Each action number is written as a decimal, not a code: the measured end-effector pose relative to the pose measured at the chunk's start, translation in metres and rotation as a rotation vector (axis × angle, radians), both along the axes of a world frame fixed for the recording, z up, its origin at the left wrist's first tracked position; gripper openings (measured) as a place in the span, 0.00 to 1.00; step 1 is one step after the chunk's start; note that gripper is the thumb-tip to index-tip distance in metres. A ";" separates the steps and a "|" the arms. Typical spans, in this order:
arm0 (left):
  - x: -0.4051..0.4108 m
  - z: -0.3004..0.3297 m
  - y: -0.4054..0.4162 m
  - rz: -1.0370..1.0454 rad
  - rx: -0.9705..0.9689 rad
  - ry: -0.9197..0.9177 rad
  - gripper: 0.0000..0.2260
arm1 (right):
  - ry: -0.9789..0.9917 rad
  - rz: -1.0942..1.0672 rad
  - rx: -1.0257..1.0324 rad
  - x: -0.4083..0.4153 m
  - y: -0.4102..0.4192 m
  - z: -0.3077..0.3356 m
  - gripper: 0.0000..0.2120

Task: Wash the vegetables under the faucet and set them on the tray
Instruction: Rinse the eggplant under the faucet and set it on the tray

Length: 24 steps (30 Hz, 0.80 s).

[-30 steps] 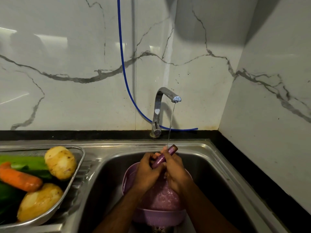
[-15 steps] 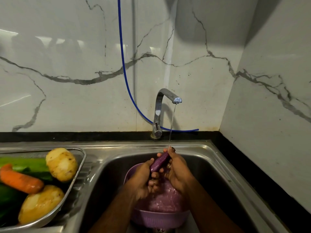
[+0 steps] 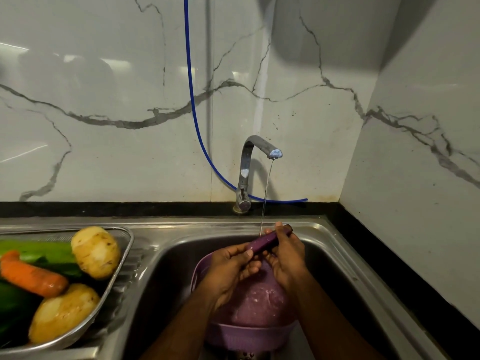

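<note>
A thin stream of water falls from the chrome faucet (image 3: 249, 162) onto a slim purple eggplant (image 3: 263, 241). Both hands hold the eggplant over the sink. My left hand (image 3: 230, 268) grips its near end, and my right hand (image 3: 287, 252) curls round its far end, whose dark tip pokes out past the fingers. Below the hands a purple plastic colander (image 3: 249, 336) sits in the sink basin (image 3: 176, 271). On the drainboard at the left, a steel tray (image 3: 122, 268) holds two potatoes (image 3: 96, 252), a carrot (image 3: 32, 278) and green vegetables (image 3: 39, 254).
A blue hose (image 3: 191, 81) hangs down the marble wall and runs behind the faucet. A second marble wall closes the right side, with a black counter strip (image 3: 389, 266) along the sink's edge.
The hands have slid along the eggplant, which tilted and shifted slightly under the stream; more of its middle shows now. The camera view has shifted a little.
</note>
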State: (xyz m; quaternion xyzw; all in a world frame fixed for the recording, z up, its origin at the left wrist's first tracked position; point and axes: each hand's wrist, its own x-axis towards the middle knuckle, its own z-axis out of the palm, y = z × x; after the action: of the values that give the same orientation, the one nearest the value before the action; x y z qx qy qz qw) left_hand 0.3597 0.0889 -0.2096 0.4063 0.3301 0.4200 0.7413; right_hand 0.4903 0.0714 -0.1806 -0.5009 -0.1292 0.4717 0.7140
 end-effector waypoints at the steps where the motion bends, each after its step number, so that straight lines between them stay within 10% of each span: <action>1: 0.003 0.000 -0.001 0.011 0.010 0.002 0.10 | -0.004 -0.009 0.003 0.002 0.000 -0.001 0.17; 12: 0.004 0.012 -0.011 -0.033 -0.062 0.247 0.24 | -0.131 0.363 -0.002 -0.017 -0.009 -0.006 0.16; 19: 0.002 0.003 -0.014 -0.042 0.133 0.353 0.19 | -0.139 0.203 -0.055 -0.033 -0.003 -0.009 0.14; 24: -0.007 0.013 -0.012 -0.151 -0.128 0.144 0.24 | -0.170 0.173 -0.147 -0.037 0.005 0.000 0.20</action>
State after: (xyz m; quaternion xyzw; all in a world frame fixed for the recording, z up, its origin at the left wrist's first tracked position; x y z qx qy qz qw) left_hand 0.3528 0.0771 -0.1970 0.4109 0.3770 0.3110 0.7696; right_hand 0.4536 0.0759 -0.1806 -0.5770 -0.1973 0.4956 0.6185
